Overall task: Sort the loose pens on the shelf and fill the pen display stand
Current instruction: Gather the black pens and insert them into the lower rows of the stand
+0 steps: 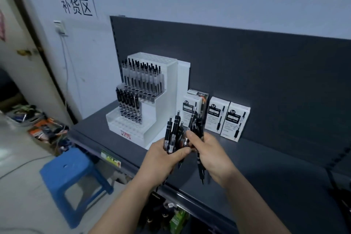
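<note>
left hand (pixel 163 157) and right hand (pixel 210 156) share a bunch of pens (pixel 175 129) over the shelf (pixel 266 167), lower centre.
left fingers curl round one fan of slim black plastic pens, tips down; right fingers grip the rest, probably to split them by type before slotting. the white stepped stand (pixel 150 112), left of centre, has two tiers partly filled and its front holes open. white card boxes (pixel 216 114) stand just beside it.

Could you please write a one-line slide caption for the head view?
Restocking: left hand and right hand grip black pens over the shelf, beside the partly filled white display stand and pen boxes.
</note>
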Tool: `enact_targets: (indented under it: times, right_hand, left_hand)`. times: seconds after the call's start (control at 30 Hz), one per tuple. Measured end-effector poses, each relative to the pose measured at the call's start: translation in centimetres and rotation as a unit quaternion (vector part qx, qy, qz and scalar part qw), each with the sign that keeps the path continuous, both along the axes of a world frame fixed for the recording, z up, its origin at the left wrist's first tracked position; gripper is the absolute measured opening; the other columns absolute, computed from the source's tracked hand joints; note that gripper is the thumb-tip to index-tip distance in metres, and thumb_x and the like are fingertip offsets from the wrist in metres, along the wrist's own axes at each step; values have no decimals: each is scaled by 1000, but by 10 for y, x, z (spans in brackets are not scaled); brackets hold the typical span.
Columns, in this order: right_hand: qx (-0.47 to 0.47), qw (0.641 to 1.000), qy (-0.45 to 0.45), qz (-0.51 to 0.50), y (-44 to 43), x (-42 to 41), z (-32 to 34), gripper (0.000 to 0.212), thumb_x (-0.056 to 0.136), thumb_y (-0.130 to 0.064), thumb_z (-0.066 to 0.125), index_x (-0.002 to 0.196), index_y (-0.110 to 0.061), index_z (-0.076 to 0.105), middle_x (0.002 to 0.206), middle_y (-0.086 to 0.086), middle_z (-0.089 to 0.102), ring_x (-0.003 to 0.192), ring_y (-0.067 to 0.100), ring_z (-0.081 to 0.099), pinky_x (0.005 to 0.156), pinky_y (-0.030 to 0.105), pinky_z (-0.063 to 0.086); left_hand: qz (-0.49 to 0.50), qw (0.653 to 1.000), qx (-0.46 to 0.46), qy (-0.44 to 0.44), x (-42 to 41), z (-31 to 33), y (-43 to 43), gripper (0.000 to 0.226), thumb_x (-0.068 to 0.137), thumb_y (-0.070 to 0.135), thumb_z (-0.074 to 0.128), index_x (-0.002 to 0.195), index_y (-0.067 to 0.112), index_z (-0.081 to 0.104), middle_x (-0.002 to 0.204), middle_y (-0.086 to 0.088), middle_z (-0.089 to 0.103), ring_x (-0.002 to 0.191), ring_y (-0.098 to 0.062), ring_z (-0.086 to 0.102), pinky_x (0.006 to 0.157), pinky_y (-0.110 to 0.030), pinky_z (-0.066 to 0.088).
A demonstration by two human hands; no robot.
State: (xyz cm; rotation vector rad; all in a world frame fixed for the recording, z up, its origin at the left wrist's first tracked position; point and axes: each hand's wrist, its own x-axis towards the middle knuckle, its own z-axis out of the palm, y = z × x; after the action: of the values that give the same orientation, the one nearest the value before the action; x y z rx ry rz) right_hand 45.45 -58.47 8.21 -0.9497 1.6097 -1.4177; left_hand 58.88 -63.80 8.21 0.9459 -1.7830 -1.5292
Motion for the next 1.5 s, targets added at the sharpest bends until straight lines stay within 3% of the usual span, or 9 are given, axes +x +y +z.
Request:
enact_targets:
  times: [0.13, 0.27, 0.47, 0.67, 0.8, 1.03, 1.27, 1.4, 1.5]
  right_hand:
    - [22, 1000, 19, 5, -38, 24, -4, 35, 97, -42, 49, 101, -12, 68, 94, 6, 74, 86, 24, 70, 84, 38, 55]
    - [25, 999, 20, -4, -71, 29, -2, 36, 95, -53, 46, 106, -25, 66, 98, -13, 73, 92, 2, 66, 83, 24, 48]
    - [-7, 999, 16, 32, -118, 36, 0, 34, 98, -44, 46, 104, -18, 68, 98, -2, 75, 94, 13, 70, 93, 40, 52]
    - [-9, 997, 45, 67, -152, 41, 0, 33, 98, -47, 44, 96, -23, 67, 86, -14, 73, 81, 1, 68, 80, 25, 48]
    - [-38, 996, 67, 48, -168, 39, 3, 37, 93, -44, 56, 71, -19, 42, 58, -6, 38, 54, 13, 35, 53, 25, 33]
    - [-60, 996, 64, -27, -191, 54, 13, 26, 92, -19, 63, 74, -1, 59, 60, 11, 65, 56, 22, 61, 60, 33, 54]
    - [-77, 958, 207, -186, -195, 66, 31, 15, 89, -9, 60, 86, -21, 68, 68, 14, 69, 63, 32, 65, 59, 41, 57]
    - [-35, 938, 286, -191, -197, 78, 30, 14, 90, -9, 60, 90, -22, 66, 60, 5, 61, 45, 4, 43, 43, 16, 37]
    - [23, 921, 353, -161, -203, 84, 26, 6, 92, -13, 58, 93, -12, 64, 69, 3, 63, 50, 6, 46, 45, 18, 39]
  left_hand:
    - [4, 1000, 8, -15, 24, -7, -35, 19, 87, 20, 69, 72, 18, 58, 52, 0, 51, 44, -14, 43, 45, -23, 35]
    - [-11, 1000, 11, -23, 36, -12, -62, 14, 88, 19, 67, 79, 20, 56, 58, -3, 55, 47, -15, 45, 47, -22, 36]
    - [-28, 999, 35, 5, 42, -8, -97, 16, 83, 12, 73, 85, 17, 59, 56, 11, 60, 45, -2, 50, 48, -13, 39]
    - [41, 999, 34, -6, 47, -16, -130, 22, 75, 13, 81, 87, 17, 63, 65, 6, 66, 57, -5, 60, 58, -21, 47]
    - [65, 996, -10, -55, 60, -21, -152, 20, 75, 18, 81, 88, 20, 66, 74, 9, 72, 64, -1, 64, 60, -13, 46]
    - [65, 996, -38, -39, 88, -18, -198, 14, 78, 18, 79, 85, 21, 66, 69, 13, 70, 61, 2, 61, 56, -9, 41]
    - [82, 996, -32, -23, 113, -10, -246, 11, 84, 23, 73, 81, 24, 62, 40, 17, 53, 35, 3, 45, 45, -16, 35]
    - [56, 998, -30, -22, 120, -14, -259, 11, 84, 22, 72, 80, 22, 62, 41, 15, 54, 37, 3, 47, 45, -18, 35]
    - [35, 998, -33, -27, 123, -19, -266, 10, 84, 22, 73, 80, 20, 64, 42, 15, 55, 38, 3, 48, 44, -15, 34]
